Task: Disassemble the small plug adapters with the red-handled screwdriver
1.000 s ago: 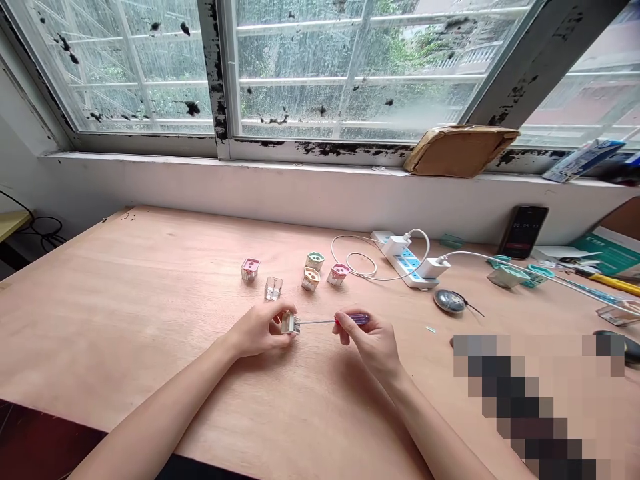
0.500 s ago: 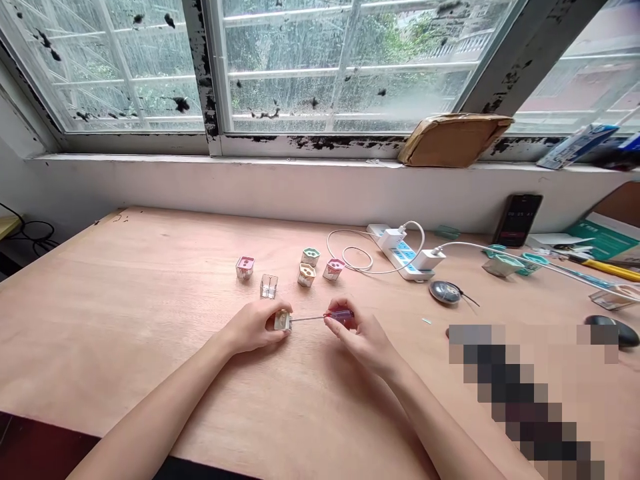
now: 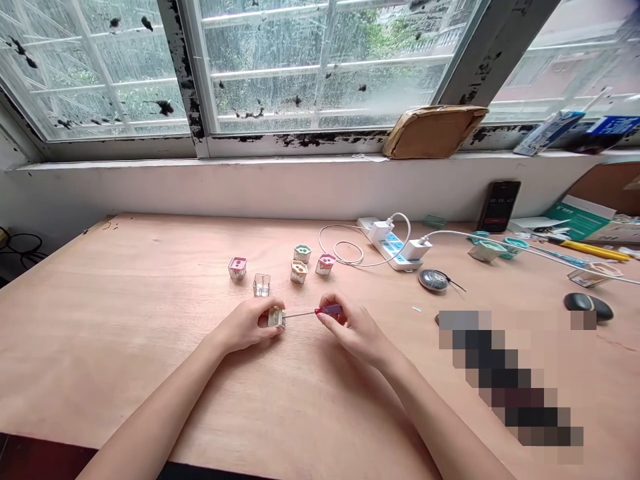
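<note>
My left hand [image 3: 253, 323] pinches a small pale block-like piece [image 3: 276, 318] between thumb and fingers, just above the wooden table. A screwdriver [image 3: 329, 310] with a red and purple handle is held in my right hand [image 3: 353, 327], its thin shaft pointing left. The shaft's tip meets the right side of the pale piece; the exact contact is too small to tell. Beyond my left hand stands a clear open plastic case [image 3: 261, 285]. Near it are a pink-topped cube [image 3: 237, 268], a green-topped piece [image 3: 302, 253], an orange-topped piece [image 3: 299, 271] and another pink-topped piece [image 3: 326, 264].
A power strip [image 3: 393, 248] with white plugs and a looped cable lies at the back. To the right are a round silver object [image 3: 434, 280], a black mouse [image 3: 588, 306], a phone [image 3: 499, 206] and a yellow-handled tool [image 3: 593, 250]. A blurred patch covers the right front.
The whole view has shifted, so everything sits a little further left. Both hands keep their hold, and the screwdriver still points at the pale piece; its handle looks slightly turned.
</note>
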A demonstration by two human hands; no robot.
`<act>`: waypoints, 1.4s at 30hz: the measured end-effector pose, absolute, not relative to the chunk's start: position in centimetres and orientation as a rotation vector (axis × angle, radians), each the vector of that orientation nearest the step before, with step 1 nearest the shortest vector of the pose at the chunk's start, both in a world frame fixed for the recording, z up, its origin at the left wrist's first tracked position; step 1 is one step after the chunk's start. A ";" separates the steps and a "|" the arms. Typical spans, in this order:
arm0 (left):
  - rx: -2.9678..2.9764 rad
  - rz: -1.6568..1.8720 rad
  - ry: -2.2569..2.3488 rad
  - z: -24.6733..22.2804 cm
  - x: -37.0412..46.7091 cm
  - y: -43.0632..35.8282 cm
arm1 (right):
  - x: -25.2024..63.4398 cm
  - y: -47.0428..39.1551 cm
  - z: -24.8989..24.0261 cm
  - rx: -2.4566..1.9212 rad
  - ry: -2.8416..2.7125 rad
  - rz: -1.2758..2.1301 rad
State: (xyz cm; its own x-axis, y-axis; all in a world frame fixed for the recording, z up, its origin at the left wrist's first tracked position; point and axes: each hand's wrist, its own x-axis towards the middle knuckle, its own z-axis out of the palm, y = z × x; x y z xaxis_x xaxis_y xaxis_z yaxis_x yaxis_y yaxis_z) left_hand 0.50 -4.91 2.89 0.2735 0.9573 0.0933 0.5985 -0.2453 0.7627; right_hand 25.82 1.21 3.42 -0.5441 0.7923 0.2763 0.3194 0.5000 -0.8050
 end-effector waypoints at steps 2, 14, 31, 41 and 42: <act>1.955 0.760 1.395 2.8 0.4 -4.9 | 25.8 1.2 3.5 -0.948 -2.118 0.922; 2.014 0.734 1.430 2.8 0.4 -5.0 | 26.0 0.9 3.5 -1.001 -2.223 0.739; 2.060 0.721 1.449 2.7 0.4 -4.9 | 25.9 0.1 4.2 -0.894 -2.286 0.626; 2.031 0.729 1.440 2.6 0.4 -5.1 | 26.1 0.3 4.2 -0.925 -2.272 0.695; 2.024 0.727 1.439 2.6 0.4 -5.1 | 26.1 0.3 4.2 -0.909 -2.268 0.714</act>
State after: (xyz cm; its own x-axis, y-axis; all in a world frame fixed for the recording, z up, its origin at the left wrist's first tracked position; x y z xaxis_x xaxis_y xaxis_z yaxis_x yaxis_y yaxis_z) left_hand 0.44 -5.11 2.59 0.2814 0.9528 0.1140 0.6571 -0.2779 0.7007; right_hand 26.09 0.26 4.23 -0.5944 0.7392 0.3169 0.4241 0.6228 -0.6574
